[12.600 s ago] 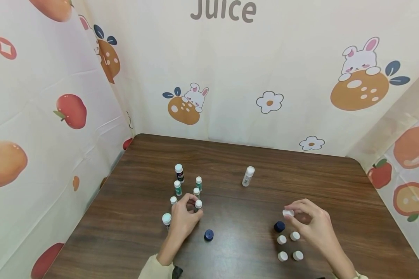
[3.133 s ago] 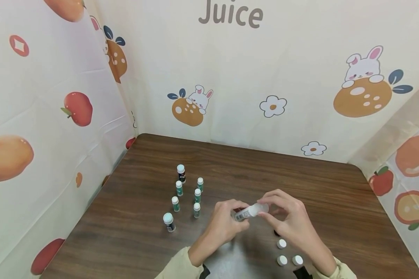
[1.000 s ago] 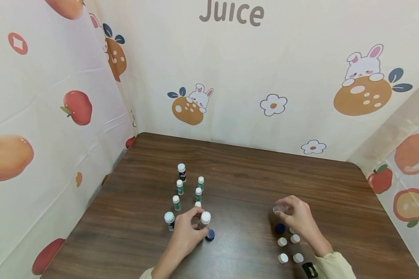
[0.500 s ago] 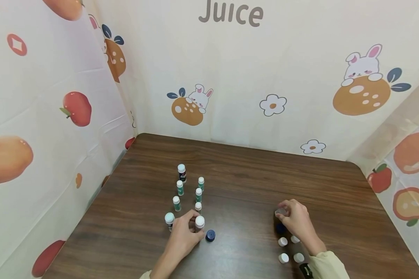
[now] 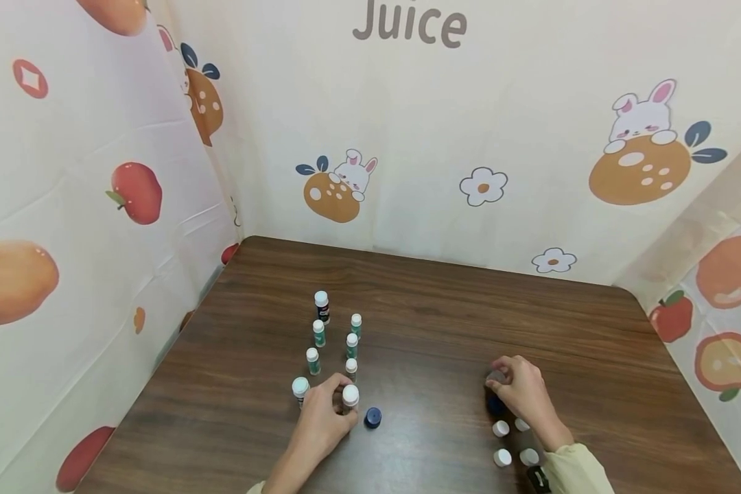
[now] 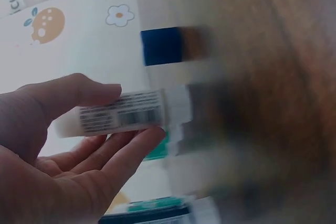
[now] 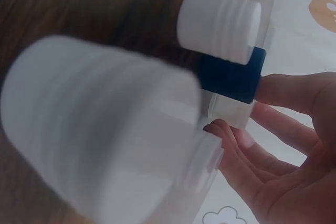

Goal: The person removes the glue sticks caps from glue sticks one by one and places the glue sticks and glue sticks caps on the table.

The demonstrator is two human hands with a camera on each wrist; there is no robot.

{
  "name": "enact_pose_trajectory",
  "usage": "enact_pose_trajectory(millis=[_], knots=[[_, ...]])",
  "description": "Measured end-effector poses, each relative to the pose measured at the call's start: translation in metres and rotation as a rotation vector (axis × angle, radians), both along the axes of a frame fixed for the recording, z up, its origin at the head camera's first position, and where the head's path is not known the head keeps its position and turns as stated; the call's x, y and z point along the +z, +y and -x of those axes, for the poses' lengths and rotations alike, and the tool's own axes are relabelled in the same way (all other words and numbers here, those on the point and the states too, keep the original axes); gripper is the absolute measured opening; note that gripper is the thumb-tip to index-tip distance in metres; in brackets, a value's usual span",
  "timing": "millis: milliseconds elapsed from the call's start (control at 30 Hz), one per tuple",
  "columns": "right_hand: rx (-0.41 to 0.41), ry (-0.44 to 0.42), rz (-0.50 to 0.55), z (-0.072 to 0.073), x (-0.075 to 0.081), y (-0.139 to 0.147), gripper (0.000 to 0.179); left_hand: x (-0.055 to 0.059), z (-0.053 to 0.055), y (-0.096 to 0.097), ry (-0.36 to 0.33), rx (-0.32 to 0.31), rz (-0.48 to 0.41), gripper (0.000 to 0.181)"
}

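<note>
My left hand (image 5: 318,420) holds an upright white glue stick (image 5: 350,396) between thumb and fingers. In the left wrist view its printed barcode label (image 6: 123,113) shows, with the base close to the table. My right hand (image 5: 527,390) pinches a translucent cap (image 7: 231,111), beside a dark blue cap (image 7: 233,74); from the head this cap is partly hidden by the fingers. Several uncapped glue sticks stand in two rows at left, among them a green-labelled one (image 5: 352,346) and a dark-labelled one (image 5: 322,308).
Several white caps, one of them a ribbed cap (image 7: 218,24), stand near my right hand. A short dark blue cylinder (image 5: 373,417) is just right of the held stick. Printed curtains (image 5: 420,123) enclose the dark wooden table (image 5: 432,309).
Earlier the white stick stood at the back; then both hands held it mid-table. Its cap came off. The left hand brought the stick to the right-hand row; the right lowered the cap among the caps.
</note>
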State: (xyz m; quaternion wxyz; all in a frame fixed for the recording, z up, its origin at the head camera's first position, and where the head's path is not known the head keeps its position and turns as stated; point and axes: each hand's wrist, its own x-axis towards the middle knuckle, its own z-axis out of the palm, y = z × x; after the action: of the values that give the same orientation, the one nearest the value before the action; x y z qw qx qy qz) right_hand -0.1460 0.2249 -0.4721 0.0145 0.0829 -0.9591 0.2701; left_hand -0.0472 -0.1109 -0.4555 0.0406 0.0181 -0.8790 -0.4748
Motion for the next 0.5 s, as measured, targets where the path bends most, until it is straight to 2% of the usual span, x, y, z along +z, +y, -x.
enact_pose_trajectory(millis=[167,267,367,433,500], knots=[[-0.018,0.016,-0.005,-0.01,0.006,0.003,0.028,0.019,-0.004,0.003,-0.004,-0.05,0.063,0.04],[-0.025,0.075,0.007,-0.02,0.012,0.001,0.031,0.036,-0.011,0.002,0.049,-0.068,0.038,0.042],[0.006,0.169,0.044,-0.03,0.016,-0.007,0.032,0.049,-0.017,-0.008,0.224,-0.034,0.073,0.041],[0.048,0.227,0.071,-0.038,0.019,-0.015,0.034,0.053,-0.02,-0.02,0.363,0.012,0.135,0.041],[0.092,0.271,0.084,-0.046,0.022,-0.024,0.037,0.054,-0.019,-0.037,0.43,0.08,0.211,0.041]])
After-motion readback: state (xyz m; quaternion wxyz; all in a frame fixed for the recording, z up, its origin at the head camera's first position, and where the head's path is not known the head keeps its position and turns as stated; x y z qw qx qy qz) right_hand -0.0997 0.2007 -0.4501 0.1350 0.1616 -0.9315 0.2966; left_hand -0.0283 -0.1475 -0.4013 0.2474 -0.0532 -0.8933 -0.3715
